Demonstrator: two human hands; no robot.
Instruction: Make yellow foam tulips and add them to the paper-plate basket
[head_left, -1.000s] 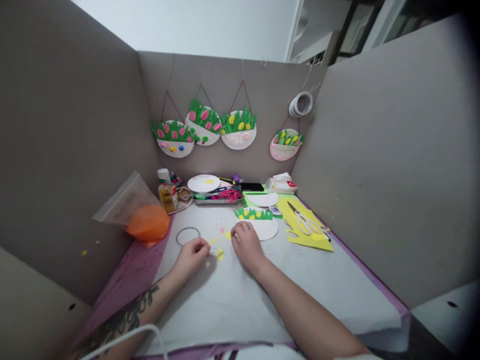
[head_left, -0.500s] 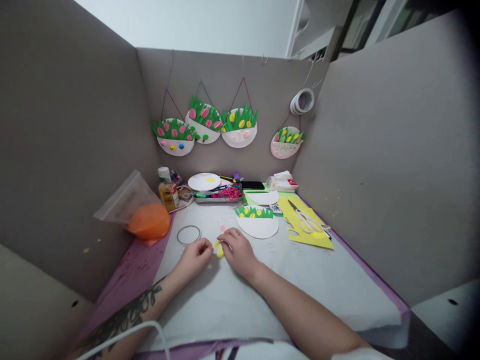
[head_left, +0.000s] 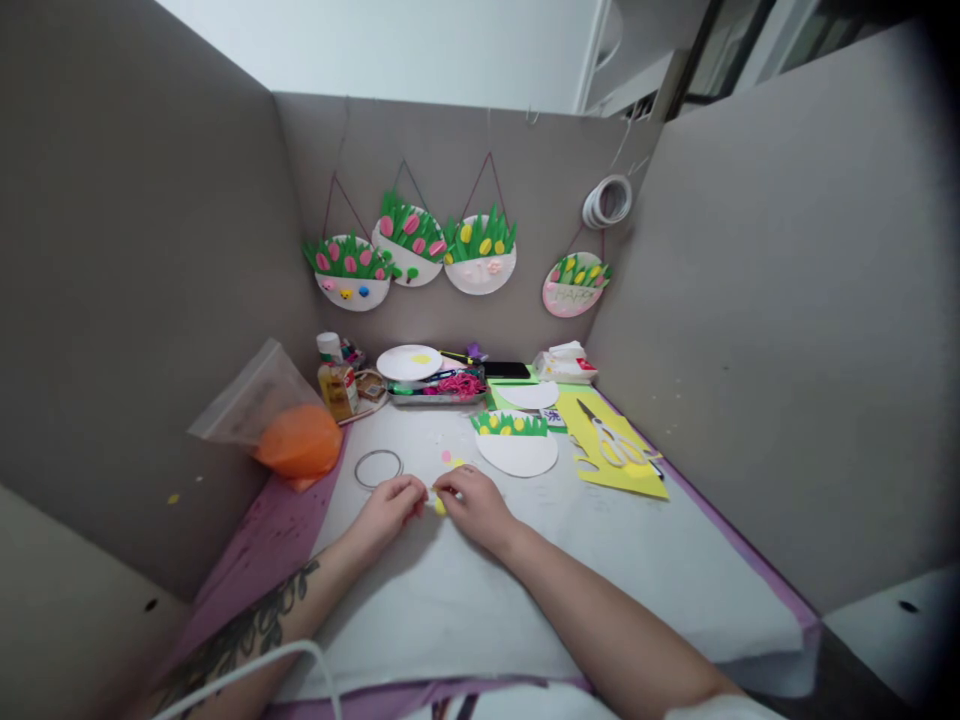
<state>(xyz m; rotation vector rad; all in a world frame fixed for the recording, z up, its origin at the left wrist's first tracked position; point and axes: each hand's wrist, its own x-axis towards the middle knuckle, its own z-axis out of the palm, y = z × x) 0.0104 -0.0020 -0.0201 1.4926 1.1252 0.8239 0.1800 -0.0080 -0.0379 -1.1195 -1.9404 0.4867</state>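
My left hand [head_left: 392, 507] is closed in a pinch over the white-covered table; what its fingertips hold, if anything, is hidden. Facing it, my right hand [head_left: 478, 508] pinches a small yellow paper piece, mostly covered by its fingers. Just below the fingertips lies another yellow piece [head_left: 440, 507]. A paper-plate basket [head_left: 517, 457] with green paper grass and yellow flowers rests beyond my right hand. A pink scrap [head_left: 446, 456] sits beyond the fingers, and a thin ring-shaped loop [head_left: 379, 468] lies by my left hand.
White-handled scissors [head_left: 619, 447] lie on yellow paper [head_left: 637, 482] at right. At the back stand a tray of supplies [head_left: 439, 398], a glue bottle [head_left: 339, 392] and a tissue pack [head_left: 566, 363]. An orange-filled bag [head_left: 300, 440] leans left. Finished plate baskets [head_left: 480, 275] hang on the wall.
The yellow strip that showed between both hands is now mostly hidden at my right fingertips. My left fingers have drawn closer together, and both hands stay nearly in place.
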